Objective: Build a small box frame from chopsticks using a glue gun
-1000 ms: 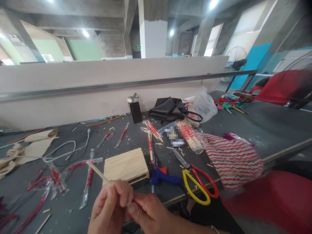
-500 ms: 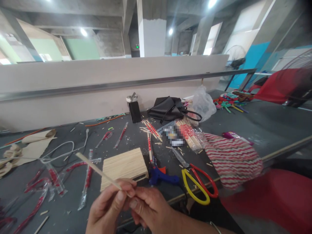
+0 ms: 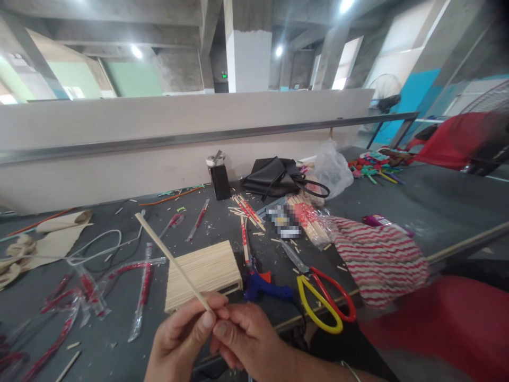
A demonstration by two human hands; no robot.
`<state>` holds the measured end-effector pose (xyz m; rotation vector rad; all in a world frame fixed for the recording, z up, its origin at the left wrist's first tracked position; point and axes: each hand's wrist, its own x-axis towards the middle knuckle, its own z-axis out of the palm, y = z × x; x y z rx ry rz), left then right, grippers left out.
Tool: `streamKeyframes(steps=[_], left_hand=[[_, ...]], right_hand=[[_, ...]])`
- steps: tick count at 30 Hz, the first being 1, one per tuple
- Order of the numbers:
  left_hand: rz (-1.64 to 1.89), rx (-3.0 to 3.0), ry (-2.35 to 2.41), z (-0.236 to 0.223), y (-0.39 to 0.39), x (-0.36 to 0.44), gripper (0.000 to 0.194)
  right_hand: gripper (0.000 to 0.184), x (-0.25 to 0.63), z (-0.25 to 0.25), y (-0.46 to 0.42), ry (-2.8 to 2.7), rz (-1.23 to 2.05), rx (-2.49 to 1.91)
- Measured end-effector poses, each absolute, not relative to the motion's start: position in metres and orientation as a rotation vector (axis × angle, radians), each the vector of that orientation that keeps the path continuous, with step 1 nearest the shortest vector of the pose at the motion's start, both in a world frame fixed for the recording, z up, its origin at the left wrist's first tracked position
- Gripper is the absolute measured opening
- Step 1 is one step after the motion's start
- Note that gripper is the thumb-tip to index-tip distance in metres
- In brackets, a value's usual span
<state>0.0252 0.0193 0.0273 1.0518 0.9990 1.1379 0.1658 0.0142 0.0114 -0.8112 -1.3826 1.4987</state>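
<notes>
My left hand (image 3: 185, 334) pinches a pale wooden chopstick (image 3: 170, 258) between thumb and fingers. The stick points up and to the left over the table. My right hand (image 3: 248, 334) is closed at the stick's lower end, thumb against fingers, touching the left fingertips; that end is hidden between them. Just behind the hands lies a flat panel of chopsticks set side by side (image 3: 202, 270). To its right rests a blue glue gun (image 3: 268, 287), its nozzle hidden near a wrapped bundle. Scissors with one yellow and one red handle (image 3: 322, 302) lie at the table's front edge.
Empty-looking red-and-clear wrappers (image 3: 145, 292) are strewn on the left, near a white cable (image 3: 119, 239). Behind are a black bottle (image 3: 219, 180), a black bag (image 3: 274, 178) and packed chopsticks (image 3: 308, 217). A striped cloth (image 3: 382, 260) hangs at the right edge by a red stool (image 3: 457, 323).
The chopstick has swung up to a steeper angle, its far tip rising and moving slightly right. My hands have shifted a little, still together.
</notes>
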Motion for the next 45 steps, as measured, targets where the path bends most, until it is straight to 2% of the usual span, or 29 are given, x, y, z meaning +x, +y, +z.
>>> streamKeyframes(steps=[4,8,16,23,29,35,38,41,45], left_hand=[[1.219,1.107,1.055,0.03,0.024,0.022,0.02],[1.314,1.12,1.073,0.031,0.03,0.018,0.017],[1.137,1.01,0.999,0.036,0.033,0.026,0.021],[0.931,0.914,0.868,0.031,0.027,0.033,0.026],[0.769,1.055,0.853,0.027,0.026,0.035,0.031],[0.734,1.228,0.955,0.022,0.025,0.033,0.037],[0.772,1.32,0.974,0.02,0.025,0.033,0.035],[0.861,1.354,1.058,0.021,0.025,0.034,0.033],[1.091,1.428,1.195,0.026,0.028,0.027,0.031]], right_hand=[[0.05,0.169,0.017,0.013,-1.574,1.407,-0.839],[0.041,0.171,0.019,0.008,-1.735,1.25,-0.941],[0.026,0.184,0.019,0.017,-1.545,0.895,-1.109],[0.031,0.197,0.023,0.034,-1.402,0.896,-1.218],[0.03,0.192,0.024,0.033,-1.424,1.076,-1.091],[0.026,0.188,0.023,0.03,-1.467,1.029,-1.094],[0.03,0.192,0.022,0.032,-1.507,1.015,-1.117],[0.032,0.211,0.023,0.042,-1.532,0.855,-1.234],[0.026,0.253,0.027,0.07,-1.565,0.357,-1.549]])
